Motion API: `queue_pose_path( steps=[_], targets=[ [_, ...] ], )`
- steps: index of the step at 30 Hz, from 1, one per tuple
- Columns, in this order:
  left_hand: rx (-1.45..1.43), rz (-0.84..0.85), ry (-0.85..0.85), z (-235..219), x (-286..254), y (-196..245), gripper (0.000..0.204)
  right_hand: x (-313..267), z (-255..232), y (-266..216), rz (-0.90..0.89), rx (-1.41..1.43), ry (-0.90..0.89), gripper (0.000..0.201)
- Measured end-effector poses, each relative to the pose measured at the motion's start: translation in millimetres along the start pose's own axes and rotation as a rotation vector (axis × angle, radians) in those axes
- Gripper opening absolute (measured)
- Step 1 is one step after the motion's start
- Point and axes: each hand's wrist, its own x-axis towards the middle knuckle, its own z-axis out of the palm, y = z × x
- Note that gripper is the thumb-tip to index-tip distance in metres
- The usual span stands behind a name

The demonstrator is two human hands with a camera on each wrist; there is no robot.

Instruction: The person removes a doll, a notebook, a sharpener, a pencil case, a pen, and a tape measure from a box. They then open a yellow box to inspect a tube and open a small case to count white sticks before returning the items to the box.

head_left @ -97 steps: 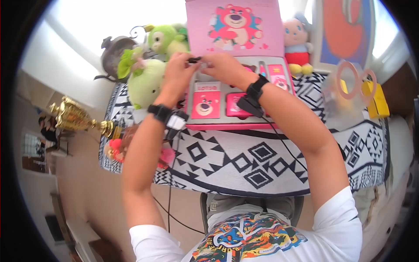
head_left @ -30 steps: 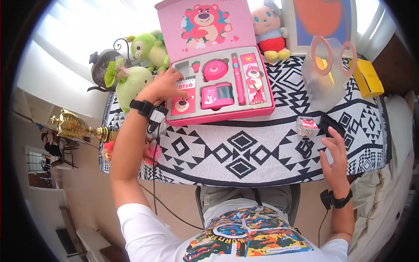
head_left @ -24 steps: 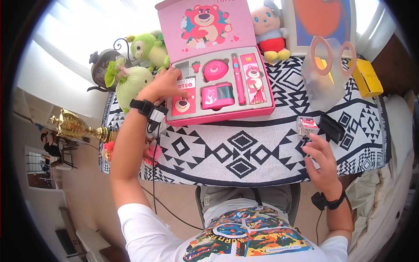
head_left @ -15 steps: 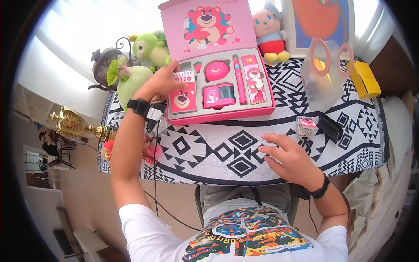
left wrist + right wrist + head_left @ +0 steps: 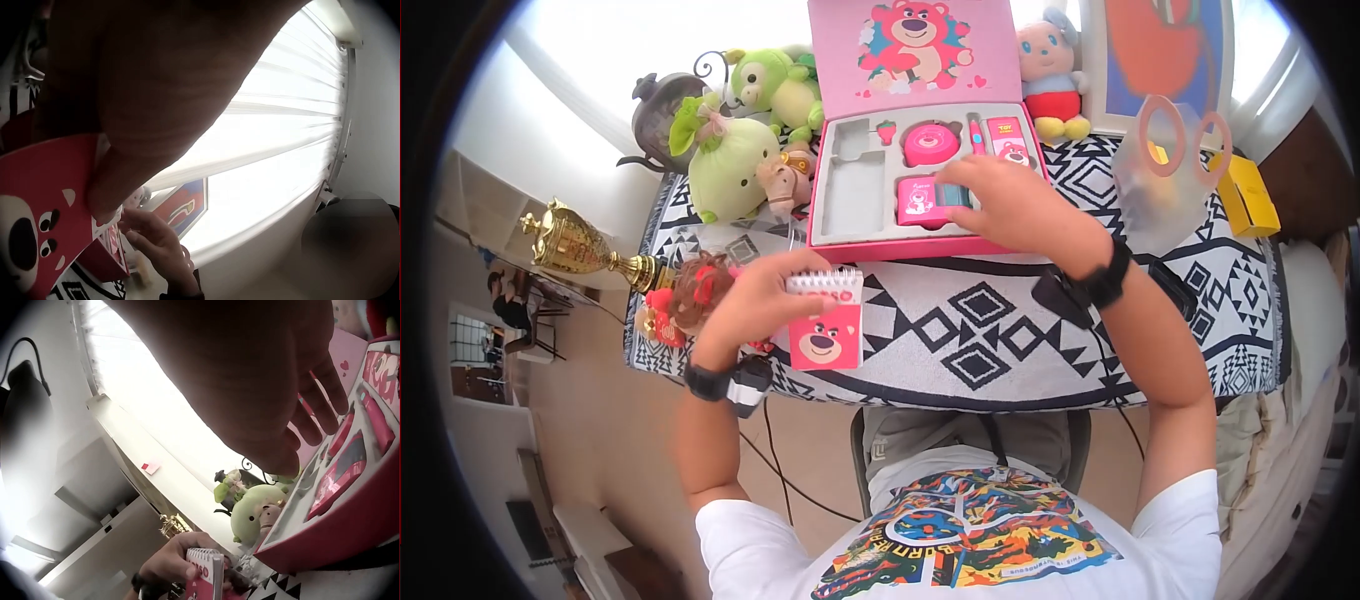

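Observation:
Pinched in the left hand (image 5: 760,300) is a spiral notebook with a pink bear cover (image 5: 825,345), held in front of the gift box's left side; the left wrist view shows the cover (image 5: 37,172) close up. The right hand (image 5: 1025,205) hovers over the gift box (image 5: 910,247), fingers loosely extended, near the pink sharpener (image 5: 918,200). The right wrist view shows nothing in that hand (image 5: 256,375). A round pink case (image 5: 931,143), a strawberry piece (image 5: 886,132), a pink pen (image 5: 976,134) and a bear-print pack (image 5: 1008,145) sit in the tray, whose left recess is empty.
Green plush toys (image 5: 730,170) and a small horse plush (image 5: 785,180) stand left of the box, a gold trophy (image 5: 575,245) farther left. At the right are a clear bag (image 5: 1165,200), a yellow box (image 5: 1248,197) and a black object (image 5: 1175,288).
The notebook has come out of the tray with the left hand, toward the front left. The right hand has moved from the table's front right up over the box. The head view has shifted.

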Motion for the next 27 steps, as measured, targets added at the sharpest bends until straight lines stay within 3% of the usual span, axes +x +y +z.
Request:
queue_pose_path(
  steps=[1, 4, 6, 10, 12, 15, 19, 21, 24, 27],
  targets=[
    [0.125, 0.081, 0.023, 5, -1, -10, 0.036, 13, 4, 6, -0.016, -0.038, -0.029, 0.039],
    [0.152, 0.013, 0.057, 13, -2, -36, 0.038, 40, 15, 10, -0.01, -0.153, -0.142, 0.045],
    [0.331, 0.125, 0.175, 16, -3, -48, 0.044, 51, 17, 6, 0.011, -0.204, -0.213, 0.049],
    [0.319, 0.11, 0.228, 36, -10, -48, 0.051, 66, 17, -1, 0.066, -0.303, -0.395, 0.059],
    [0.476, 0.263, 0.397, 49, -10, -60, 0.055, 67, 12, -6, 0.043, -0.339, -0.412, 0.061],
    [0.712, 0.245, 0.531, 64, -14, -47, 0.057, 68, 12, -7, 0.014, -0.393, -0.438, 0.063],
    [0.618, 0.306, 0.463, 77, 5, -18, 0.062, 70, 15, -9, -0.01, -0.417, -0.429, 0.059],
    [0.665, 0.432, 0.457, 80, 23, -5, 0.065, 70, 20, -10, -0.032, -0.413, -0.406, 0.058],
    [0.749, 0.49, 0.547, 87, 48, -10, 0.067, 68, 27, -7, -0.049, -0.409, -0.353, 0.058],
    [0.824, 0.413, 0.491, 93, 59, -25, 0.072, 66, 31, -2, -0.045, -0.382, -0.304, 0.057]
  ],
)
